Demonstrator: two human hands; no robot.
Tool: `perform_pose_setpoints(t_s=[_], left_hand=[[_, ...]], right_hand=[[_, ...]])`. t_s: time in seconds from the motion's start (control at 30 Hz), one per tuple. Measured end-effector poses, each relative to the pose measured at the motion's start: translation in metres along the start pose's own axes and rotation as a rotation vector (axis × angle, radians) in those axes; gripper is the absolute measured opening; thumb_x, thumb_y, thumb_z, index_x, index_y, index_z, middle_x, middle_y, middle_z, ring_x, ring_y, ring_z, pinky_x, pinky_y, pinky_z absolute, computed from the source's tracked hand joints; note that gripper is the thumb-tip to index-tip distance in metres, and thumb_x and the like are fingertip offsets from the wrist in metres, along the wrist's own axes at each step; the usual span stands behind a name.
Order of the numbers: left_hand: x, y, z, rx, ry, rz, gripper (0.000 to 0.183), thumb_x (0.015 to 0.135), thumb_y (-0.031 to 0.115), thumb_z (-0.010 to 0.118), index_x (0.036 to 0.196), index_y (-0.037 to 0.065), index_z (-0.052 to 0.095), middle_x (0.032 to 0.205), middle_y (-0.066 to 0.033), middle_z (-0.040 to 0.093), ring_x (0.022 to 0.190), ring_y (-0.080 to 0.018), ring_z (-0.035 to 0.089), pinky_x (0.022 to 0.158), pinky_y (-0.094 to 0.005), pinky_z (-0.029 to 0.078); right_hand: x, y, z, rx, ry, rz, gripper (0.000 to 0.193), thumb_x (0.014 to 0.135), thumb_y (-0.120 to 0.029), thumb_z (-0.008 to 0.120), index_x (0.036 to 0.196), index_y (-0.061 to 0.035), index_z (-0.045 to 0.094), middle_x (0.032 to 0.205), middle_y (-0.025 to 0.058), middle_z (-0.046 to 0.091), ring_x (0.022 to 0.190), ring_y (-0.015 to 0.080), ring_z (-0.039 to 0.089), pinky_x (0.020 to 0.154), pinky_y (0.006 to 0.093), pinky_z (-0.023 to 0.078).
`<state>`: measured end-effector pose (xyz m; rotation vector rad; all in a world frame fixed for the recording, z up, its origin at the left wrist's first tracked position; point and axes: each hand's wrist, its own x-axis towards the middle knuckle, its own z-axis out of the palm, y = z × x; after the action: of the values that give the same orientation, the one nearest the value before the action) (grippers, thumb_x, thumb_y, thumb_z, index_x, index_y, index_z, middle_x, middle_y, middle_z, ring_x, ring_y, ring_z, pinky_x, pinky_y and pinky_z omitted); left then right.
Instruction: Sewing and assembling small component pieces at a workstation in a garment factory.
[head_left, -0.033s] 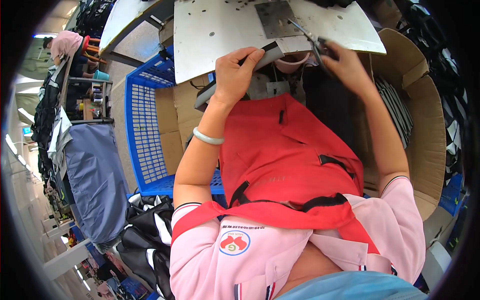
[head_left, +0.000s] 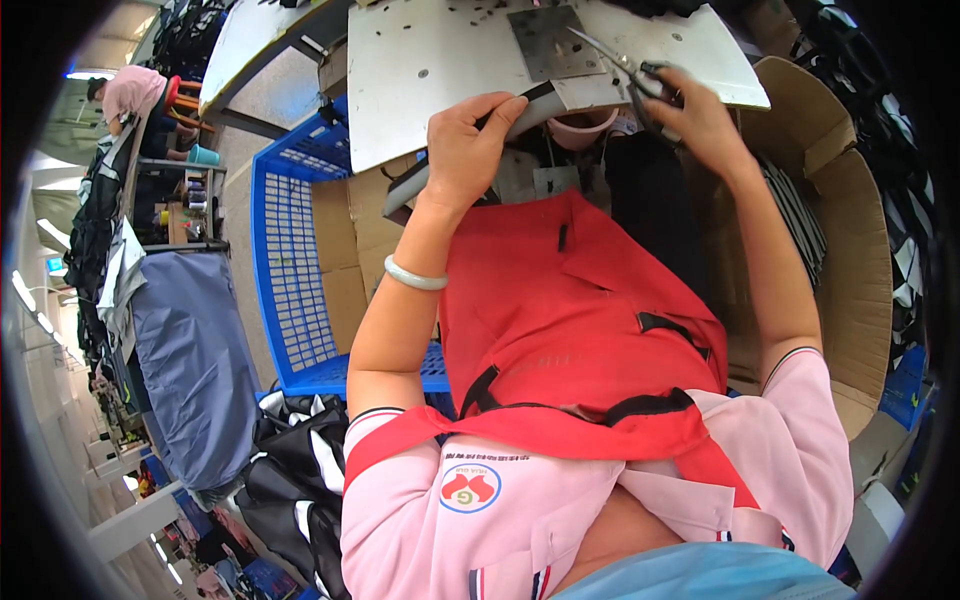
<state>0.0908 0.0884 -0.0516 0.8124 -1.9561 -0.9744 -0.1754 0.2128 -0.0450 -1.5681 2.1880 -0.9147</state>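
Note:
My left hand (head_left: 468, 148) pinches a curved grey strip with a black end (head_left: 541, 107) between thumb and fingers, near the front edge of the white table (head_left: 400, 115). More of the grey strip hangs down behind my left wrist. In my right hand (head_left: 700, 122) are scissors (head_left: 622, 66), their blades pointing up and left over a square metal plate (head_left: 556, 42) set in the tabletop. The scissors are apart from the strip. My right fingers are around the dark handles and slightly blurred.
A blue plastic basket (head_left: 262, 260) stands left of my lap, and an open cardboard box (head_left: 850, 260) with stacked grey-edged pieces (head_left: 795, 210) stands right. A pink bowl (head_left: 580, 132) is under the table edge. Black-and-white material (head_left: 290, 480) lies lower left. Another person (head_left: 133, 92) sits far left.
The scissors' tips have shifted slightly up and left, and my right hand has turned a little. The left hand keeps its hold on the strip, almost still.

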Motion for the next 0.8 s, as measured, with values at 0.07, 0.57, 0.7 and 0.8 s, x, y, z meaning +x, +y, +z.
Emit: perform_pose_setpoints(t_s=[0.07,0.57,0.7,0.8], left_hand=[[0.018,0.016,-0.003,0.083,0.011,0.091,0.021,0.086,0.020,0.072,0.092,0.000,0.073,0.070,-0.0084,0.068,0.062,-0.0123,0.059,0.060,-0.0259,0.046],[0.107,0.026,0.006,0.178,-0.073,0.144,0.031,0.085,0.033,0.068,0.093,0.004,0.074,0.071,-0.0144,0.067,0.064,-0.0274,0.062,0.064,-0.0336,0.048],[0.106,0.026,0.009,0.152,-0.142,0.120,0.030,0.086,0.031,0.067,0.093,0.002,0.073,0.070,-0.0136,0.067,0.060,-0.0219,0.059,0.062,-0.0325,0.047],[0.085,0.027,0.010,0.105,-0.286,0.069,0.027,0.089,0.024,0.068,0.095,-0.002,0.072,0.069,0.0008,0.062,0.064,-0.0051,0.051,0.057,-0.0239,0.043]], right_hand=[[0.035,0.044,-0.008,-0.291,0.241,-0.170,0.040,0.082,-0.025,0.069,0.114,-0.0010,0.064,0.108,0.0185,0.064,0.101,0.0322,0.061,0.087,0.0392,0.048],[0.068,0.096,0.001,-0.330,0.580,-0.291,0.019,0.089,-0.018,0.056,0.098,-0.0064,0.068,0.104,0.0094,0.066,0.101,0.0302,0.058,0.092,0.0400,0.044],[0.059,0.093,0.000,-0.313,0.627,-0.340,0.016,0.084,-0.012,0.061,0.097,-0.0067,0.068,0.103,0.0099,0.065,0.101,0.0297,0.058,0.091,0.0401,0.044],[0.033,0.055,0.015,-0.240,0.525,-0.515,0.016,0.078,-0.006,0.065,0.094,-0.0067,0.067,0.101,0.0100,0.065,0.100,0.0297,0.058,0.089,0.0401,0.045]])
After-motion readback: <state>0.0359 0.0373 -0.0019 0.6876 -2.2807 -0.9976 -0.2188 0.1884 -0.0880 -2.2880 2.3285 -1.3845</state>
